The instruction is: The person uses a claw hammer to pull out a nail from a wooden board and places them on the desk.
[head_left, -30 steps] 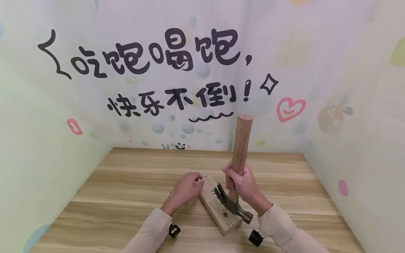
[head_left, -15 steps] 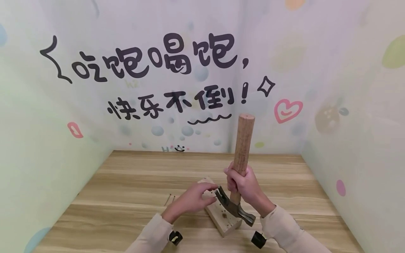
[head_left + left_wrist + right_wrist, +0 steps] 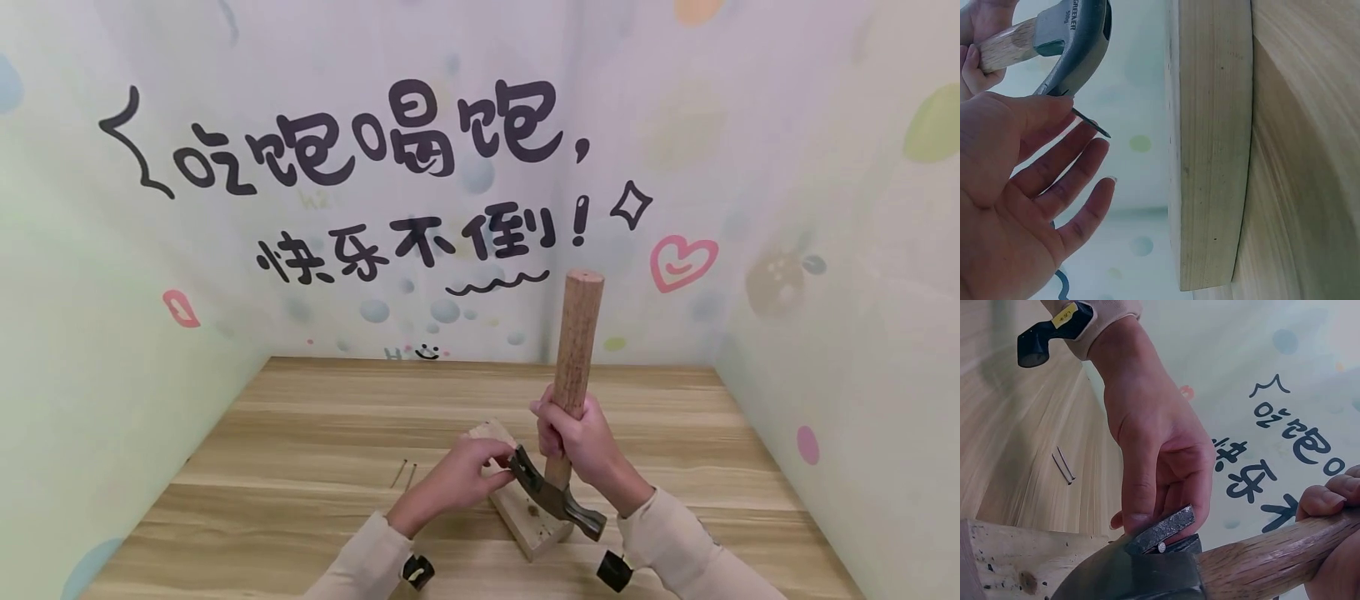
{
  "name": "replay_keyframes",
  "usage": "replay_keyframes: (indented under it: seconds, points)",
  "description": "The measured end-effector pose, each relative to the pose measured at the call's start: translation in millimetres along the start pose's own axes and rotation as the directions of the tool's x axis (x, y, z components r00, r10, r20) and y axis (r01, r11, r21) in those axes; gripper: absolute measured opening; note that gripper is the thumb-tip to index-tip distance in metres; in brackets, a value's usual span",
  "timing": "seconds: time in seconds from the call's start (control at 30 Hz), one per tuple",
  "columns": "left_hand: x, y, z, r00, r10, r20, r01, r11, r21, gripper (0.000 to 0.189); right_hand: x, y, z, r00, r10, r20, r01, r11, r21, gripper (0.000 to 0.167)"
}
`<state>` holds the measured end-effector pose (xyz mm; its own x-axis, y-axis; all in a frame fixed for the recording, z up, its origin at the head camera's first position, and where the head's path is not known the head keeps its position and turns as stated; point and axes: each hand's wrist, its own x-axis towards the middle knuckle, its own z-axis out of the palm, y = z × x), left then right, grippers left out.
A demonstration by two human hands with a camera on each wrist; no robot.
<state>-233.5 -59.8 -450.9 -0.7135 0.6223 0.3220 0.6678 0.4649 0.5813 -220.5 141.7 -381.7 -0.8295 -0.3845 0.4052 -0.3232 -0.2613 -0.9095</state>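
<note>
My right hand (image 3: 581, 433) grips the wooden handle of a claw hammer (image 3: 573, 350), its handle end pointing up and its metal head low over a wooden block (image 3: 517, 508). My left hand (image 3: 468, 475) is at the claw, thumb and forefinger pinching a nail (image 3: 1092, 123). That nail's shaft sticks out past the fingertips in the left wrist view, apart from the block. The right wrist view shows the nail's round head in the slot between the claw's prongs. The other left fingers are spread loosely. The block lies flat, with dark holes in its upper face.
Two loose nails (image 3: 405, 475) lie on the wood-grain table (image 3: 300, 433), left of my left hand. Printed cloth walls (image 3: 480, 167) stand at the back and both sides. A black wrist camera (image 3: 418, 571) sits at the left cuff, another (image 3: 615, 571) at the right.
My left hand has moved right from the block's far left edge to the hammer's claw. Two nails on the table came into sight behind it. The right hand and hammer have barely moved.
</note>
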Motion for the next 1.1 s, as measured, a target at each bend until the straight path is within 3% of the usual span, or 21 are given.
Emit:
replay_keyframes:
  seconds: [0.43, 0.8, 1.1]
  points:
    - [-3.6, -7.6, 6.1, 0.997, 0.073, -0.002, -0.073, 0.997, -0.016, 0.003, -1.5, 3, 3, 1.0, -0.007, 0.018, 0.006, 1.0, 0.026, 0.028]
    - [-7.4, -9.4, 8.2, 0.998, 0.066, -0.023, -0.065, 0.998, 0.011, 0.013, -2.8, 4, 5, 0.999, 0.025, 0.023, -0.025, 0.999, 0.019, 0.027]
    - [-12.6, -11.7, 8.0, 0.996, 0.07, -0.053, -0.072, 0.997, -0.041, 0.008, -3.3, 5, 6, 0.999, 0.04, 0.018, -0.04, 0.999, 0.03, 0.025]
